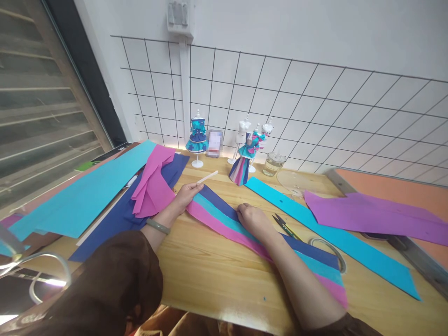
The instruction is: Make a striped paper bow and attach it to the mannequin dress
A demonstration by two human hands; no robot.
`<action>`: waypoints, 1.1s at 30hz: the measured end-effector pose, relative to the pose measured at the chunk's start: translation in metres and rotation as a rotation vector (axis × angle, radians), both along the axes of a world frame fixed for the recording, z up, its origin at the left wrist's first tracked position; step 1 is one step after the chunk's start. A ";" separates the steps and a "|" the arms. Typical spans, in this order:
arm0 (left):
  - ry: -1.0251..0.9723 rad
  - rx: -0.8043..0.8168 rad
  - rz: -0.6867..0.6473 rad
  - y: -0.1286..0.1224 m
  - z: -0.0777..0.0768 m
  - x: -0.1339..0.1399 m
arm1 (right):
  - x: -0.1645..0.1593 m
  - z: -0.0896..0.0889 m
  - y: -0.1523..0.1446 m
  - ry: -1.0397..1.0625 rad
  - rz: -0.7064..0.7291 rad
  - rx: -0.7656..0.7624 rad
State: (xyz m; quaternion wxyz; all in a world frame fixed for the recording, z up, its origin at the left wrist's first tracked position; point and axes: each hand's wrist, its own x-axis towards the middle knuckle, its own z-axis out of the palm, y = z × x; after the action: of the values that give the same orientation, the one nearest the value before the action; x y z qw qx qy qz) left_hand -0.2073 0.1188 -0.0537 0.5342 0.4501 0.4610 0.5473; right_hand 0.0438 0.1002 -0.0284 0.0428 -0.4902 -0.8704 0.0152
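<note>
A long striped strip [224, 219] of thin sheet, navy, turquoise and pink, stretches across the wooden table. My left hand [189, 195] is closed on its left end, and a narrow white strip [209, 177] sticks out from the fingertips. Farther along, my right hand [252, 217] has curled fingers pressed on the navy edge; the fingertips are partly hidden. Beyond that hand lie small dark-bladed scissors [284, 225]. A pale ring, like a tape roll [341, 261], touches the strip near its right end.
Turquoise [94, 196], pink [156, 186] and navy [105, 238] sheets lie left. A turquoise strip [329, 228] and purple sheet [371, 212] lie right. Behind stand dressed mini mannequins [198, 135], a striped cone skirt [240, 170] and a glass jar [274, 164] below a wire grid [266, 84].
</note>
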 end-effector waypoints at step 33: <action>0.014 0.015 0.018 -0.004 0.007 0.001 | 0.015 0.097 -0.069 1.147 0.132 -0.029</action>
State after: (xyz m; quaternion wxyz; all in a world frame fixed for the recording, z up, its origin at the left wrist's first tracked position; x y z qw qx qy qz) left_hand -0.2061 0.1152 -0.0466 0.5224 0.4539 0.4647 0.5524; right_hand 0.0587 0.0314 0.0686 0.5002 -0.3488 -0.7362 0.2934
